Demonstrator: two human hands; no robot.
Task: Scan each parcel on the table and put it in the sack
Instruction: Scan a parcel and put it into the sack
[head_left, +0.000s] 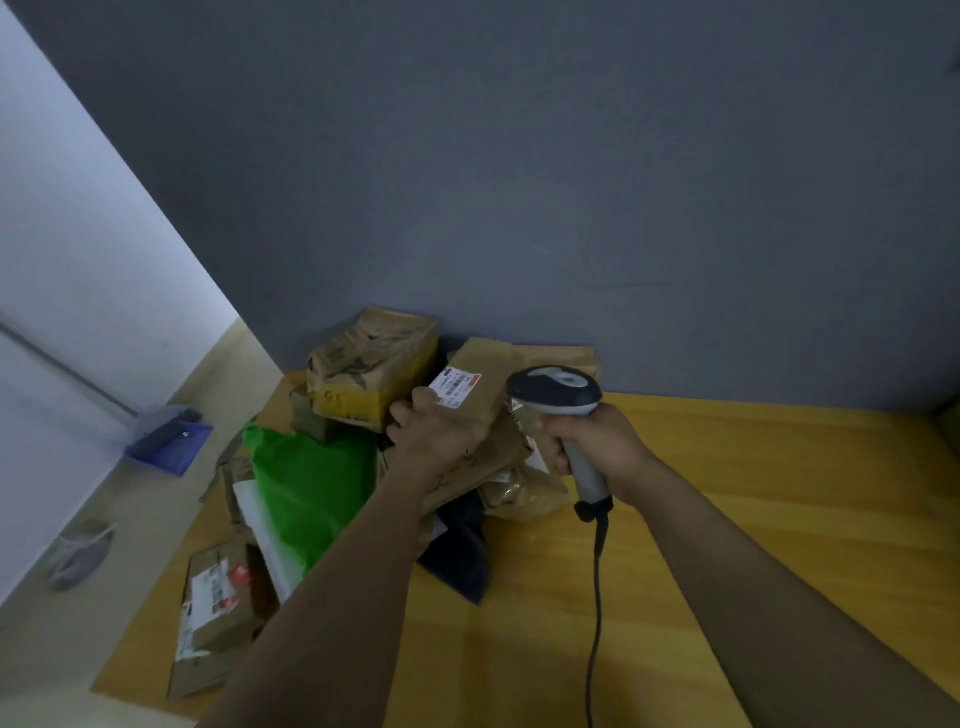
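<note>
My left hand (434, 439) grips a small brown cardboard parcel (480, 382) by its near end, its white label with a barcode (456, 385) facing up. My right hand (597, 441) holds a grey and dark handheld scanner (556, 389) by the handle, its head right beside the parcel's label. The scanner's black cable (597, 613) hangs down over the wooden table (727, 519). Under my hands lies a heap of brown parcels. No sack can be picked out for certain.
A large taped box (371, 364) stands at the back left against the grey wall. A green plastic bag (311, 488), a dark pouch (462, 561) and a labelled box (218, 608) lie at the table's left edge. A blue tray (169, 441) sits on the floor.
</note>
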